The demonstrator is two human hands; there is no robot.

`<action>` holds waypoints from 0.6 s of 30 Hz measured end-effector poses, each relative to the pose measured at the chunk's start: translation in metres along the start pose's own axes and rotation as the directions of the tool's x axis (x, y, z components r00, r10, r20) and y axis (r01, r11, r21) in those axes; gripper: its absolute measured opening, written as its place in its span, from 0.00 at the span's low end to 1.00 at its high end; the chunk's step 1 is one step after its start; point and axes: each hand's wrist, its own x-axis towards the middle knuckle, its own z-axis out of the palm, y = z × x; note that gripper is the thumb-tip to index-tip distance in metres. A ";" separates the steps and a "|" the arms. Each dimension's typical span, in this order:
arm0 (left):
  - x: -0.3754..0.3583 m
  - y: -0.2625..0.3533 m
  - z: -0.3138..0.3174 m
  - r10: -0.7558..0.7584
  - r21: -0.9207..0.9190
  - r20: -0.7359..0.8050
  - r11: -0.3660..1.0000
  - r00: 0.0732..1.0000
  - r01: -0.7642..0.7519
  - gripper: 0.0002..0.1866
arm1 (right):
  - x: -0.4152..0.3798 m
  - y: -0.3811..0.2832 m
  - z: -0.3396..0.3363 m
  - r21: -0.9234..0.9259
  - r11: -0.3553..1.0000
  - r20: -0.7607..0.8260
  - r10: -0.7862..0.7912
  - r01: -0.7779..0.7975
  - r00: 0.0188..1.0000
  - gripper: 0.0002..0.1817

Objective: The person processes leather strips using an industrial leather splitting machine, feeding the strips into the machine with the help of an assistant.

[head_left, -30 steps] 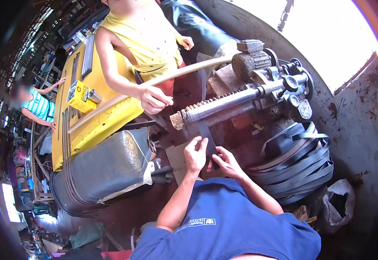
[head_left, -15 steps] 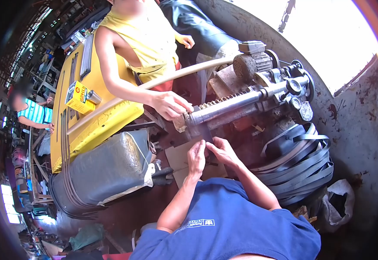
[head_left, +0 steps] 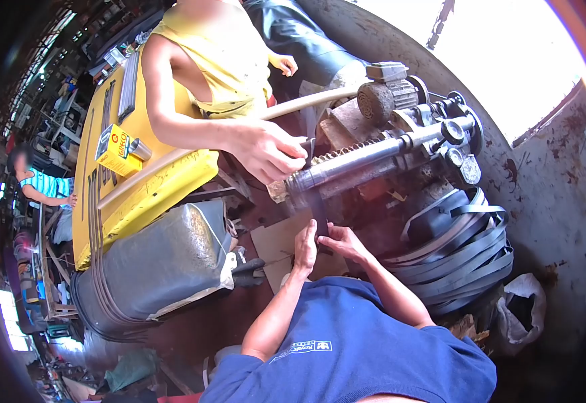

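A dark flat strip [head_left: 316,207] runs down from the near side of the metal rollers of a motor-driven machine [head_left: 353,164]. My left hand [head_left: 305,247] lies along the strip's left side, fingers straight and together, the strip against the thumb side. From the right, my right hand [head_left: 342,240] pinches the same strip between thumb and fingers, just below the rollers. Across the machine, a co-worker's hand [head_left: 266,149] holds a small dark piece [head_left: 308,144] at the rollers' left end.
Coiled dark strips [head_left: 457,255] are piled at right below the machine. A yellow table [head_left: 165,208] at left bears a yellow box [head_left: 118,151], a metal can [head_left: 140,149] and long strips. A grey covered bundle [head_left: 165,258] stands nearer. Another person [head_left: 38,181] is at far left.
The co-worker's hand has lifted slightly from the roller end, now with a dark piece in its fingers. My right hand has moved slightly down, and my left fingers have straightened.
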 end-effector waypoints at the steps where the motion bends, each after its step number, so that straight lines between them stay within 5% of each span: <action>1: -0.003 0.008 0.002 0.000 -0.014 0.042 1.000 0.999 0.000 0.28 | 0.000 0.008 -0.001 -0.022 1.000 0.012 0.021 -0.021 1.000 0.17; 13: 0.002 -0.024 0.001 0.027 0.021 0.054 0.999 0.998 -0.028 0.12 | -0.011 0.023 -0.006 -0.200 0.977 0.051 0.084 -0.072 0.995 0.17; 18: -0.001 -0.027 0.000 -0.001 0.044 0.052 0.999 0.999 -0.001 0.12 | -0.013 0.025 -0.006 -0.049 0.999 0.066 0.020 -0.017 0.998 0.15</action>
